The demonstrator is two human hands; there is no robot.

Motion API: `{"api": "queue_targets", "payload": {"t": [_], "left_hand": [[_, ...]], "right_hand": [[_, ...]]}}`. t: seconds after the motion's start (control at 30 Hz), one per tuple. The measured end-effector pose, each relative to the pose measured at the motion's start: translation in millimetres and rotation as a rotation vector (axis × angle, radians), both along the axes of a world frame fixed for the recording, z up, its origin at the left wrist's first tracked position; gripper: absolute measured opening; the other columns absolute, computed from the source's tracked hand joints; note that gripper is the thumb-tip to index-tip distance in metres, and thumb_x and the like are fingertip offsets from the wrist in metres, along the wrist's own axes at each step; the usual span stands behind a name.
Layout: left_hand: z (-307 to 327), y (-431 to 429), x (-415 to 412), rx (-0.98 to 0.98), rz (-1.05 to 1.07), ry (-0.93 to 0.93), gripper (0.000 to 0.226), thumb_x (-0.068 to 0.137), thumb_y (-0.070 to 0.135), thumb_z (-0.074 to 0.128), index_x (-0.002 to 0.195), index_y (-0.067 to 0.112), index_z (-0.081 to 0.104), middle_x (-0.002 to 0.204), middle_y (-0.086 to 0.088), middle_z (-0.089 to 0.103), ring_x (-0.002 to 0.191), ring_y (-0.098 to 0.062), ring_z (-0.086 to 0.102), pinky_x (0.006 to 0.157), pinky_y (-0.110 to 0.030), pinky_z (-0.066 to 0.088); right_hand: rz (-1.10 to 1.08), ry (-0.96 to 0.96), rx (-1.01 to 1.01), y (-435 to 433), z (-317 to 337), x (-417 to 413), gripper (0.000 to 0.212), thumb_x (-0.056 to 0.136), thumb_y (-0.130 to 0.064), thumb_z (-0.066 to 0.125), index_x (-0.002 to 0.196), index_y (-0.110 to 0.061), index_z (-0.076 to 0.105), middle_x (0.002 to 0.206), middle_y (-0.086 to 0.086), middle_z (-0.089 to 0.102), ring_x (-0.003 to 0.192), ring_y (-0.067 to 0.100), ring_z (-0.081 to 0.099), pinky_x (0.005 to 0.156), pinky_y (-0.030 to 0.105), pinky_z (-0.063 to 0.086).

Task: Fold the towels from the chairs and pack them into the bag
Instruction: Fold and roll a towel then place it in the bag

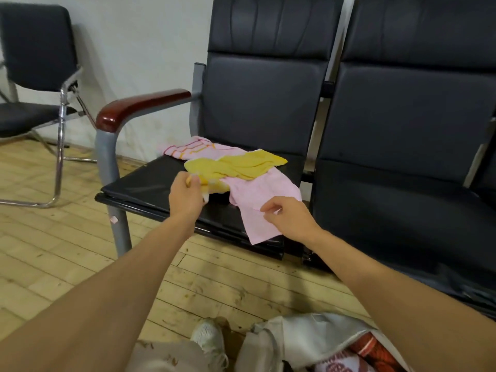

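While the left hand (188, 196) fingers pinch a corner of the crumpled yellow cloth towel (236, 165), its length runs rightward from them along the black chair seat (145, 183); right hand (290, 218) fingers hover loosely curled, empty.

Soft cloth towels (241, 167) lie on a smooth, faintly glossy black seat (150, 186) (armrest (139, 106): polished wood); the floor (67, 251) is worn wood.

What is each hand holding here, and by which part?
The left hand pinches the yellow towel at its near left corner. The right hand is at the pink towel's near edge; a grip cannot be told.
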State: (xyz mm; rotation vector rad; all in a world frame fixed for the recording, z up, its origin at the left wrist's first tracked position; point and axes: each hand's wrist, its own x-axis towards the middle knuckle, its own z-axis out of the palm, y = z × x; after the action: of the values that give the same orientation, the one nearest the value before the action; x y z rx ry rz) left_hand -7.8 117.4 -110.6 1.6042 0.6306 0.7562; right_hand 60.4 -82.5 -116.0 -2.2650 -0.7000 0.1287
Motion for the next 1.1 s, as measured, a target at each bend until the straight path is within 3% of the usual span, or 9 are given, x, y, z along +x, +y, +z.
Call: {"api": "queue_targets", "payload": {"t": [0.1,0.17,0.3,0.43,0.57,0.77,0.83,0.93,1.1], "left_hand": [[33.8,-11.3,-4.9,-0.447,-0.025,-0.342,0.018,0.101,0.013,0.040,0.088,0.016,0.052,0.094,-0.008,0.063,0.085,-0.020,0.064,0.064,-0.024,0.057],[48.4,-18.7,-12.1,-0.570,-0.114,-0.444,0.017,0.100,0.011,0.042,0.095,0.013,0.058,0.090,-0.004,0.066,0.081,-0.018,0.065,0.067,-0.027,0.057],[47.5,-31.0,-23.6,-0.467,-0.391,-0.238,0.024,0.094,0.010,0.046,0.105,-0.003,0.063,0.094,-0.014,0.070,0.083,-0.026,0.068,0.081,-0.036,0.056],[35.2,-37.3,-31.0,-0.249,-0.675,0.157,0.025,0.094,0.018,0.046,0.094,0.003,0.066,0.095,-0.014,0.073,0.090,-0.027,0.071,0.090,-0.039,0.053],[17.2,-35.3,-22.0,-0.072,-0.520,0.343,0.026,0.097,0.021,0.048,0.105,0.002,0.064,0.089,-0.009,0.075,0.084,-0.025,0.072,0.088,-0.041,0.055],[9.4,-47.5,-2.2,-0.325,-0.303,0.250,0.036,0.102,0.023,0.036,0.135,0.009,0.040,0.116,-0.015,0.057,0.092,-0.032,0.066,0.075,-0.039,0.057],[11.5,-59.5,5.4,-0.405,-0.285,0.206,0.033,0.103,0.034,0.034,0.130,0.015,0.039,0.117,-0.016,0.054,0.093,-0.034,0.065,0.075,-0.043,0.057],[17.6,-84.3,20.1,-0.628,-0.305,0.144,0.033,0.099,0.048,0.042,0.120,0.022,0.039,0.114,-0.016,0.052,0.097,-0.037,0.063,0.081,-0.050,0.055],[21.9,-126.3,41.6,-0.712,-0.299,0.024,0.037,0.095,0.026,0.058,0.124,0.007,0.046,0.103,-0.014,0.061,0.084,-0.029,0.067,0.069,-0.040,0.057]], "right_hand": [[-0.035,0.183,0.192,16.7,15.9,-3.5,0.013,0.094,-0.014,0.058,0.102,-0.012,0.068,0.094,-0.003,0.067,0.077,0.008,0.058,0.062,0.012,0.043],[-0.034,0.412,0.323,28.1,27.3,-8.0,0.019,0.098,-0.023,0.054,0.102,-0.009,0.066,0.102,0.010,0.070,0.078,0.016,0.063,0.066,0.022,0.051],[-0.064,0.851,0.657,48.2,40.7,-7.7,0.043,0.101,-0.043,0.047,0.111,-0.005,0.063,0.106,0.018,0.069,0.090,0.030,0.068,0.082,0.039,0.056],[-0.214,0.761,0.557,54.7,36.5,-2.4,0.025,0.088,-0.006,0.060,0.112,0.000,0.065,0.111,0.021,0.068,0.087,0.029,0.066,0.083,0.042,0.057],[-0.169,0.628,0.720,24.9,51.4,8.3,0.026,0.090,0.005,0.057,0.111,-0.004,0.068,0.105,0.019,0.070,0.088,0.030,0.069,0.074,0.040,0.059],[-0.108,0.568,0.753,-32.3,73.3,10.1,0.036,0.095,0.007,0.042,0.124,-0.003,0.061,0.103,0.014,0.068,0.094,0.029,0.066,0.086,0.044,0.055],[-0.091,0.618,0.938,-48.0,78.7,10.4,0.037,0.094,0.006,0.038,0.123,-0.003,0.060,0.104,0.016,0.068,0.094,0.029,0.065,0.085,0.042,0.054],[-0.053,0.627,0.936,-69.9,85.0,7.4,0.037,0.090,0.005,0.038,0.119,-0.001,0.061,0.102,0.017,0.066,0.093,0.030,0.064,0.085,0.041,0.052],[0.048,0.628,1.086,-115.1,96.6,0.5,0.032,0.086,0.000,0.034,0.096,-0.007,0.064,0.087,0.011,0.067,0.081,0.025,0.065,0.081,0.040,0.053]]}}
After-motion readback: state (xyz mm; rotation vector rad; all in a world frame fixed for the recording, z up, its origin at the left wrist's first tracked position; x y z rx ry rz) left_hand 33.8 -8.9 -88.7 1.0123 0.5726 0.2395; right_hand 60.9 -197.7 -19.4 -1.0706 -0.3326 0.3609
